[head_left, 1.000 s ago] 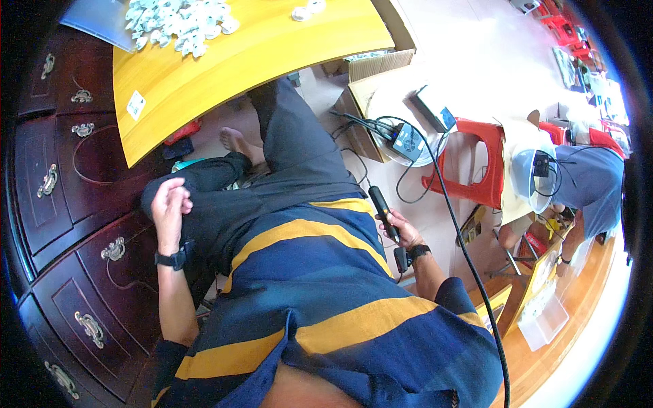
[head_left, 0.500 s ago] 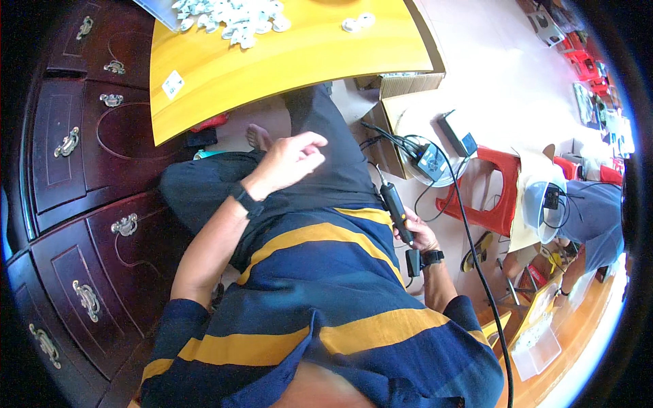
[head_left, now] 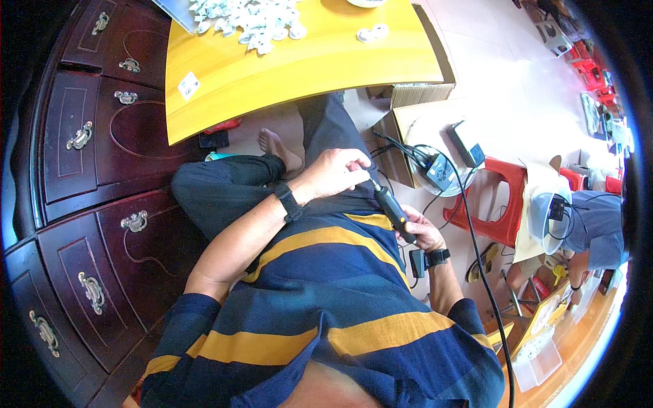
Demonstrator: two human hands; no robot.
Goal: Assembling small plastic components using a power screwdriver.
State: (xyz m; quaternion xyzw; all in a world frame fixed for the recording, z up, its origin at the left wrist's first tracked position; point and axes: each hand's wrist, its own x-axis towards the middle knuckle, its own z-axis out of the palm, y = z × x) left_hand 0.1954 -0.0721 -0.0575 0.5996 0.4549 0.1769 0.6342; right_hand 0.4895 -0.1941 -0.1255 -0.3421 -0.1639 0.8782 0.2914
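A black electric screwdriver [head_left: 393, 212] with an orange button and a thin metal tip is gripped in my right hand [head_left: 426, 232], beside my right hip. It slants up and to the left. My left hand [head_left: 335, 174] is in front of my lap, its thumb and fingers drawn together close to the screwdriver's tip. Whatever those fingers hold, if anything, is too small to make out. Many small white plastic pieces [head_left: 255, 20] lie heaped on the yellow tabletop [head_left: 306, 64] ahead of me. Two more white pieces [head_left: 372, 32] rest apart from the heap.
Dark wooden drawers [head_left: 61, 149] line the left. To the right, black power adapters [head_left: 442, 173] and cables sit by a red stool [head_left: 500, 204]. A black cable [head_left: 481, 289] runs down past my right arm. Another person [head_left: 592, 221] sits at the far right, near a clear tray [head_left: 541, 364].
My left hand has moved right, bringing its fingers to the screwdriver's tip. My right hand still grips the screwdriver. The whole view has shifted slightly.
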